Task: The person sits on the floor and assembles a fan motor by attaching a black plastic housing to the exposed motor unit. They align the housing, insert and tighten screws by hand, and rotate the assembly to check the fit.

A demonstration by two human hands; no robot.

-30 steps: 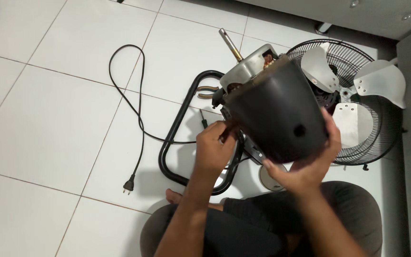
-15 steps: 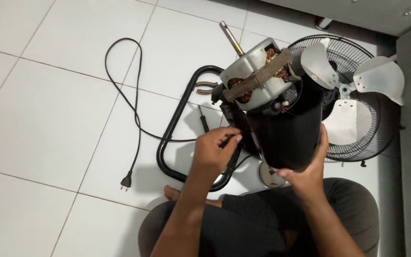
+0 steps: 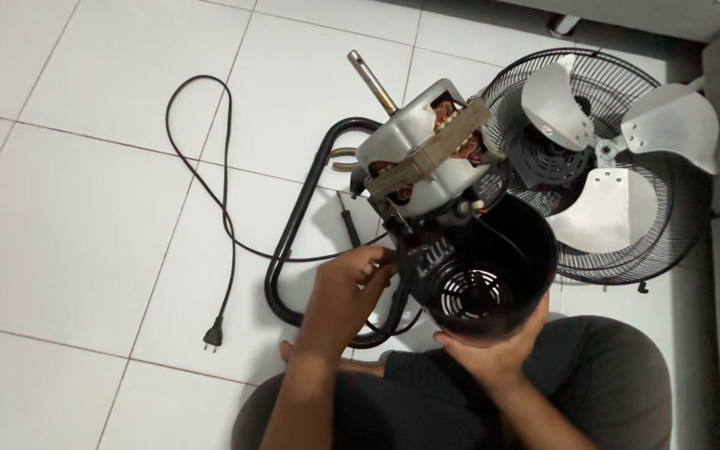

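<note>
White floor tiles (image 3: 85, 192) fill the scene, and the person sits on them with the fan parts in front. The black motor cover (image 3: 485, 275) is now off the fan motor (image 3: 422, 162) and tipped so that its open mouth and inner grille face the camera; half a second ago it was still wrapped around the lower part of the motor, and one second ago it hid most of it. So the motor with its copper windings is now exposed. The right hand (image 3: 493, 354) cups the cover from below. The left hand (image 3: 347, 279) pinches near the wires beside the cover. The fan guard with blades (image 3: 602, 167) lies to the right, the black power cord (image 3: 227, 200) to the left.
</note>
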